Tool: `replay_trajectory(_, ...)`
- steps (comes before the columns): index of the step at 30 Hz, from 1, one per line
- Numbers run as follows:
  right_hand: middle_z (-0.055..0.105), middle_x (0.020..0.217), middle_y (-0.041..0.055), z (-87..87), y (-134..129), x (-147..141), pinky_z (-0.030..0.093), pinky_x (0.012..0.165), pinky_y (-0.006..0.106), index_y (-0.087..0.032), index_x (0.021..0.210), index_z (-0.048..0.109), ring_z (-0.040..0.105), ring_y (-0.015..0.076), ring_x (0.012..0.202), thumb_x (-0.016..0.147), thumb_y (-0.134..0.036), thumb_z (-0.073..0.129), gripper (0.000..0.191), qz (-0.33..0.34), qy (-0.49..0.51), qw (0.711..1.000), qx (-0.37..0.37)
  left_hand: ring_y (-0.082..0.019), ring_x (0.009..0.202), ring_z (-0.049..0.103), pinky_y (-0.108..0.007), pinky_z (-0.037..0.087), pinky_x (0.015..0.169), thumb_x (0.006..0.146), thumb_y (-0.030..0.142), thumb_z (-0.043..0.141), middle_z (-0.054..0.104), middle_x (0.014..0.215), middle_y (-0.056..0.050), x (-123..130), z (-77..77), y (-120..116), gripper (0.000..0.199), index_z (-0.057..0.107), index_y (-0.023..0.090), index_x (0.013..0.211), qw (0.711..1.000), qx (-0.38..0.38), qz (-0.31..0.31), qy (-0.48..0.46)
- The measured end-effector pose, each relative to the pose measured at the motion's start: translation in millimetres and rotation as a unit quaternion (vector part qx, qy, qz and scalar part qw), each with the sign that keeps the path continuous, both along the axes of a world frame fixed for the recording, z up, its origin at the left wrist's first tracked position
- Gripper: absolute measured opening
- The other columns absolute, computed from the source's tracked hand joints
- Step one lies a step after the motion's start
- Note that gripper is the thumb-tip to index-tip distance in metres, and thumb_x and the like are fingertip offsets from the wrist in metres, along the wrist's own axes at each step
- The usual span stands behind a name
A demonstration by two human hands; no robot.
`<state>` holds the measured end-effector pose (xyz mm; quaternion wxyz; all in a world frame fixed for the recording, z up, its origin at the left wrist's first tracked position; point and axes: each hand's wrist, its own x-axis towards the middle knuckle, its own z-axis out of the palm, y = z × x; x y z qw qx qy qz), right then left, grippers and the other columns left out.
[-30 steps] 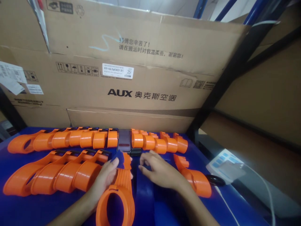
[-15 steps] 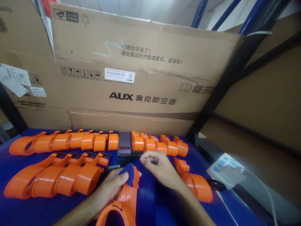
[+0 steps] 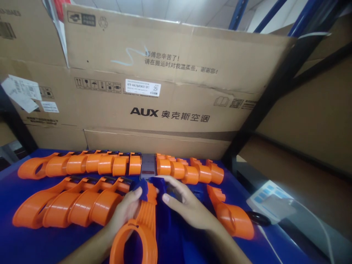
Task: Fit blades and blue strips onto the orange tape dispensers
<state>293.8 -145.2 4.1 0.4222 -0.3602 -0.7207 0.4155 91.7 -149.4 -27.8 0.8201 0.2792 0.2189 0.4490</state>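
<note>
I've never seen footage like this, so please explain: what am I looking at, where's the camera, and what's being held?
There's no machine, only a person's two bare hands. Every picture comes from one head-worn camera looking forward and down. The left hand holds a ring-ended orange piece with dark blue at its top; the right hand is at a blue part, hard to make out against the blue surface. More orange pieces lie there in rows; printed cardboard stands behind.

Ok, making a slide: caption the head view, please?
Left hand holding an orange ringed part, right hand at a dark blue piece beside it, more orange parts around.
</note>
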Motion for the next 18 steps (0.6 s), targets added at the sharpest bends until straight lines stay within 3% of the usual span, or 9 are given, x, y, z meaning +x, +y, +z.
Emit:
replay_trajectory(6,0.067,0.124,0.0068,-1.2,0,-6,0.049,0.105,0.044,-0.027,0.126,0.063,0.062,0.0258,0.118,0.093,-0.042,0.07,0.037,0.026,0.033,0.999,-0.025,-0.037,0.101,0.074,-0.046,0.06,0.084,0.074,0.042,0.08,0.08,0.102,-0.014,8,-2.4,-3,0.048,0.074,0.017,0.115,0.999,0.029,0.026,-0.01)
replay_trajectory(13,0.068,0.123,0.008,-3.0,3,-2,0.05,0.106,0.045,-0.027,0.123,0.063,0.065,0.0266,0.116,0.094,-0.04,0.069,0.032,-0.032,0.076,0.996,-0.022,-0.036,0.11,0.071,-0.046,0.059,0.092,0.08,0.037,0.076,0.079,0.108,-0.013,5,-4.5,-4,0.04,0.074,0.017,0.115,0.997,0.042,0.07,-0.014)
replay_trajectory(18,0.07,0.127,0.0066,0.9,-1,3,0.048,0.109,0.046,-0.029,0.125,0.066,0.065,0.0269,0.12,0.092,-0.033,0.072,0.034,-0.049,0.074,0.996,0.029,-0.033,0.109,0.071,-0.044,0.059,0.09,0.082,0.03,0.076,0.076,0.117,-0.011,0,-11.4,-6,0.038,0.071,0.021,0.118,0.985,0.074,0.154,0.027)
